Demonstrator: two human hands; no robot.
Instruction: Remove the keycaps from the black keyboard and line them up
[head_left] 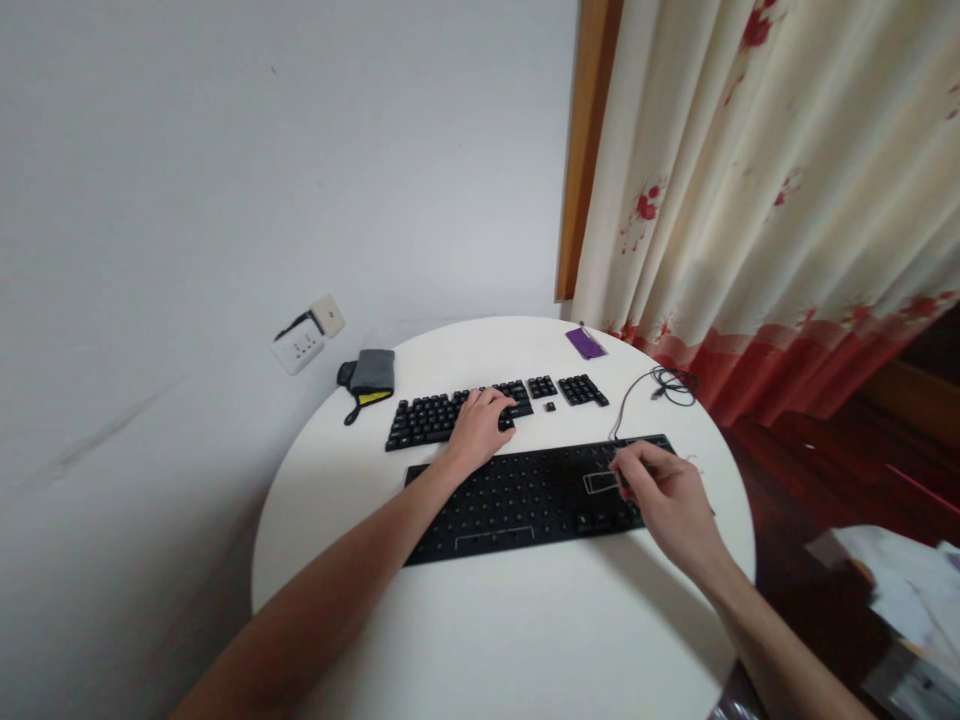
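A black keyboard base (517,495) lies across the table with most of its key posts bare. A few keycaps (600,521) sit on its lower edge near the right side. My right hand (664,485) hovers over the base's right part, fingers pinched together; what they hold, if anything, is hidden. Next to its fingertips a thin light wire frame (600,483) shows on the base. Behind the base, loose black keycaps (424,420) stand in rows. My left hand (480,425) rests on these rows, thumb and forefinger apart, its other fingers partly hidden.
Farther right are two smaller keycap groups (577,390) and a single keycap (550,407). A coiled cable (673,385) runs from the base. A grey cloth pouch (373,372) and a purple packet (585,343) lie toward the back. The round white table (495,630) stands near a wall and curtain (697,200).
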